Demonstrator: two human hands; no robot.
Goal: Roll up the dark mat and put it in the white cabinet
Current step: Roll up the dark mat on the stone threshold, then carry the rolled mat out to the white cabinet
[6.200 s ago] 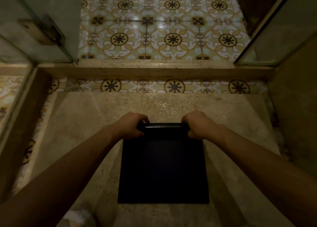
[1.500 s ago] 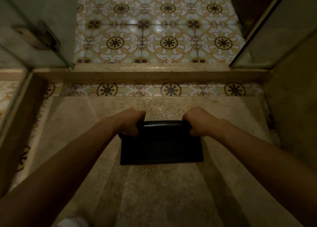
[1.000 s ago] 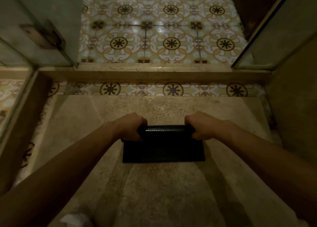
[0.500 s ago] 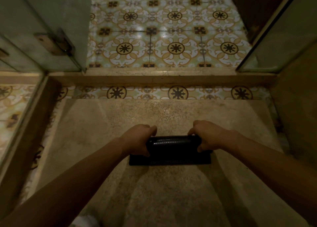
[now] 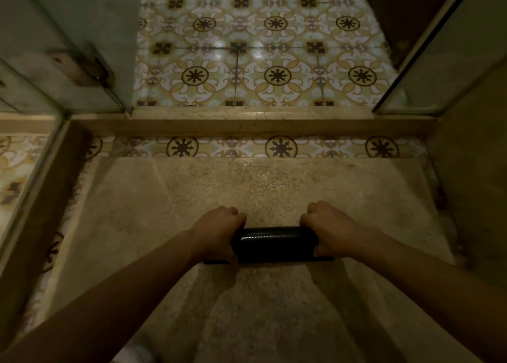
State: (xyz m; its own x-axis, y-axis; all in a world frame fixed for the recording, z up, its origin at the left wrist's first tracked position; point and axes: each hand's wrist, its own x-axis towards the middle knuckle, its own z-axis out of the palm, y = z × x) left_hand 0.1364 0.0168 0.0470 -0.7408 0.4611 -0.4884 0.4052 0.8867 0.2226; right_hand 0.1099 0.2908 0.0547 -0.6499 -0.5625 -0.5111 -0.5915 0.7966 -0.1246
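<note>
On the beige stone floor (image 5: 192,198) of the shower stall, the dark mat (image 5: 273,243) lies as a nearly complete roll, set crosswise between the two hands. The left hand (image 5: 216,233) grips the roll's left end with its fingers (image 5: 233,214) curled over the top; the right hand (image 5: 329,229) grips the right end the same way. Just below the thumbs, a thin strip of unrolled mat edge shows flat against the floor. Well beyond the knuckles runs a raised stone curb (image 5: 247,121), and past it a patterned tile floor (image 5: 274,60) in yellow and white with dark star medallions. Glass panels (image 5: 82,47) stand at both sides. No brand, label or writing can be read on any surface.
</note>
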